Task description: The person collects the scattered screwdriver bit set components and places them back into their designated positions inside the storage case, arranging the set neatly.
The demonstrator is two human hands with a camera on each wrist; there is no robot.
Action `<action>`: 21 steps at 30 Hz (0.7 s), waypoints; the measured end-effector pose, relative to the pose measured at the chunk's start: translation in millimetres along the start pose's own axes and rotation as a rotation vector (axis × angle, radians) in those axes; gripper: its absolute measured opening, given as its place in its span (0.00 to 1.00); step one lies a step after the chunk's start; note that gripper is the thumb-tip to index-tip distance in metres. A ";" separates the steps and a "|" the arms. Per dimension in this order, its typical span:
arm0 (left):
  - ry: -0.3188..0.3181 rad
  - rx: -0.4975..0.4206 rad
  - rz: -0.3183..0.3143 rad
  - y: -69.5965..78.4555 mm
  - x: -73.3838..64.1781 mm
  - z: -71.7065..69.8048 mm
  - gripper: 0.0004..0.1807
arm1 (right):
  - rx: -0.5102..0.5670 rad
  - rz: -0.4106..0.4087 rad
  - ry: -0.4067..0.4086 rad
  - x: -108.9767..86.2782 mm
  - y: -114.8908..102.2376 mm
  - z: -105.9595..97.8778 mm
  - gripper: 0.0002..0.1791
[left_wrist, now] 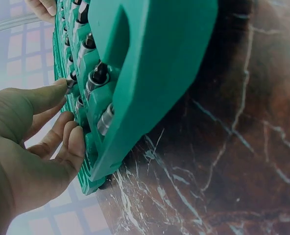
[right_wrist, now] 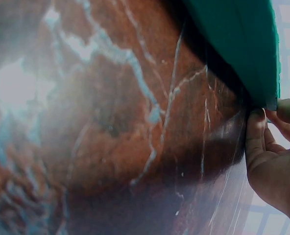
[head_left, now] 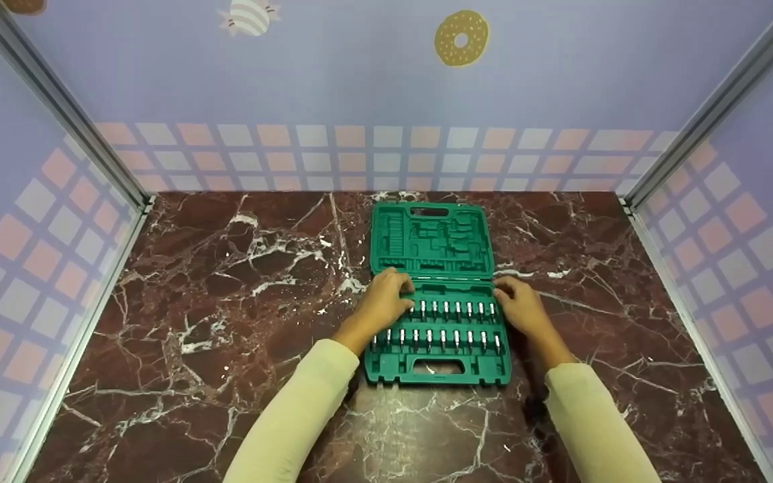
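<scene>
A green tool case (head_left: 437,382) lies unfolded on the table, with two rows of metal bit sockets (head_left: 456,337) in its near half. My left hand (head_left: 386,298) reaches over that half's left side. In the left wrist view its thumb and index finger pinch a bit socket (left_wrist: 70,86) at the row, while the other fingers curl beside the case's edge. My right hand (head_left: 519,305) holds the case's right side near the hinge. Fingers (right_wrist: 255,129) and thumb meet at the green edge in the right wrist view.
The case's lid (head_left: 433,235), with moulded recesses, lies back towards the rear wall. Brown marbled table (head_left: 239,389) spreads on both sides. Purple patterned walls (head_left: 359,80) stand at the back and sides, with metal corner posts (head_left: 58,100).
</scene>
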State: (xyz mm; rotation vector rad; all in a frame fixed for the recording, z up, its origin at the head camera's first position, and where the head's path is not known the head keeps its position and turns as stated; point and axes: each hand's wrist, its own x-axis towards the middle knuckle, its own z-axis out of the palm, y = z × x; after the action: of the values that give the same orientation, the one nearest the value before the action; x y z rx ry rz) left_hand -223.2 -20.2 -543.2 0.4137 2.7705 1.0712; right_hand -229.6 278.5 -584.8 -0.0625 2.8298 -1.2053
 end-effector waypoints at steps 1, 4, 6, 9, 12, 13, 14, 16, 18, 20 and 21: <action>0.003 -0.001 -0.006 -0.1 0.9 0.1 0.09 | 0.000 0.004 -0.004 -0.2 0.0 0.0 0.16; 0.023 0.002 -0.011 -0.6 3.4 0.5 0.09 | 0.002 0.011 -0.011 -1.0 -0.2 -0.2 0.16; 0.034 0.009 -0.012 -0.8 4.3 0.9 0.09 | 0.002 0.008 -0.009 -1.3 -0.4 -0.3 0.16; 0.043 0.012 -0.023 -0.3 5.4 1.0 0.09 | 0.000 -0.002 -0.002 -1.3 -1.2 -0.4 0.15; 0.047 0.029 -0.042 0.1 6.1 1.9 0.09 | 0.003 -0.010 -0.001 -0.8 -1.3 0.0 0.15; 0.047 0.036 -0.048 0.2 6.6 2.4 0.09 | 0.004 -0.011 0.000 -0.6 -1.3 0.2 0.15; 0.045 0.044 -0.055 0.5 6.8 2.8 0.09 | 0.004 -0.012 0.002 -0.3 -1.1 0.5 0.15; 0.042 0.060 -0.069 1.3 7.6 3.6 0.09 | 0.010 -0.011 0.008 -0.1 -1.3 0.8 0.15; 0.039 0.075 -0.080 2.2 8.1 4.1 0.08 | 0.007 -0.014 0.011 0.1 -0.8 1.2 0.15; 0.035 0.083 -0.088 2.5 7.6 4.7 0.08 | 0.007 -0.016 0.012 -0.1 -0.2 1.6 0.15; 0.038 0.085 -0.087 2.3 7.1 5.2 0.08 | 0.007 -0.018 0.011 -0.3 0.1 1.7 0.15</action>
State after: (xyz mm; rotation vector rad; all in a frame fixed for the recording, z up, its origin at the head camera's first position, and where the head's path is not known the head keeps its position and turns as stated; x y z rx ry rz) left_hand -228.3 -13.0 -545.7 0.2822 2.8461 0.9544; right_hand -229.2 277.3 -586.0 -0.0809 2.8409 -1.2223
